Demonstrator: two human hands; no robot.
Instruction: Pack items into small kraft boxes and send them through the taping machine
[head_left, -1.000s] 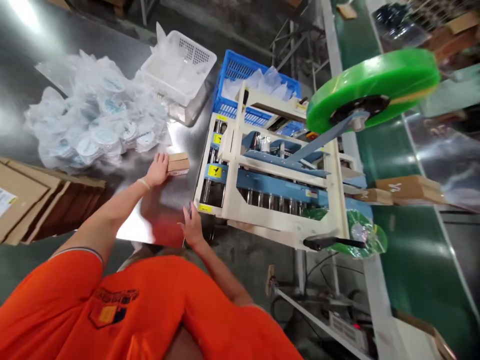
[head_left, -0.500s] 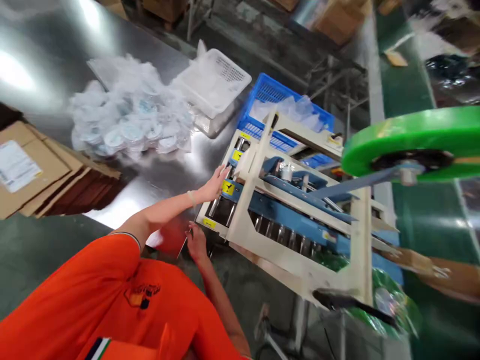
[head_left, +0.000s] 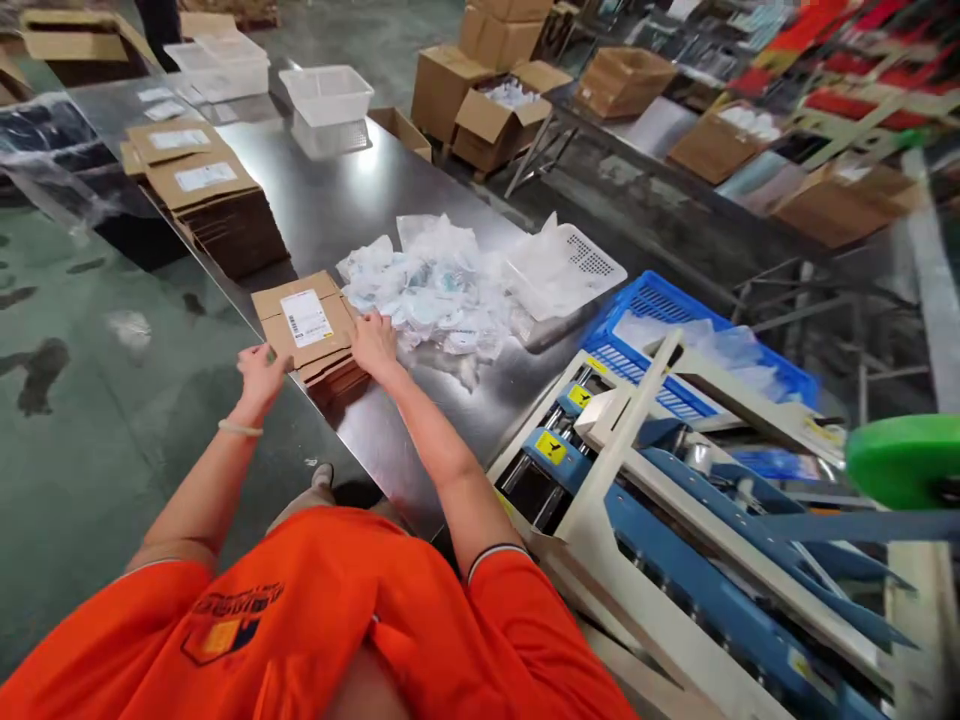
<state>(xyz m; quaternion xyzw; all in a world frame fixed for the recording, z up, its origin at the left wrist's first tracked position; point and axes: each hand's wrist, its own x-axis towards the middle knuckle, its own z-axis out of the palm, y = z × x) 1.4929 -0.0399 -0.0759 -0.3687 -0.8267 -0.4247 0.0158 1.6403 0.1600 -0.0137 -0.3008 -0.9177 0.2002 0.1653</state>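
A flat folded carton (head_left: 279,308) with a white label lies on top of a small stack of cartons at the near edge of the metal table. My left hand (head_left: 262,374) is at the left corner of this carton, its fingers bent in a grip on the edge. On the right side, my right hand (head_left: 373,343) holds the same carton's edge, fingers curled over it. Just beyond my right hand spreads a heap of clear plastic bags (head_left: 442,290) with pale blue and white contents.
A taller carton stack (head_left: 232,215) stands farther left on the metal table (head_left: 375,185). White baskets (head_left: 330,95) sit at the back. A white basket (head_left: 592,262), a blue crate (head_left: 645,300) and a roller machine (head_left: 622,500) with a green tape roll (head_left: 892,460) are on the right.
The view has swung left. Both hands have left the end of the roller machine and are now at the carton stack, gripping the top carton's sides.
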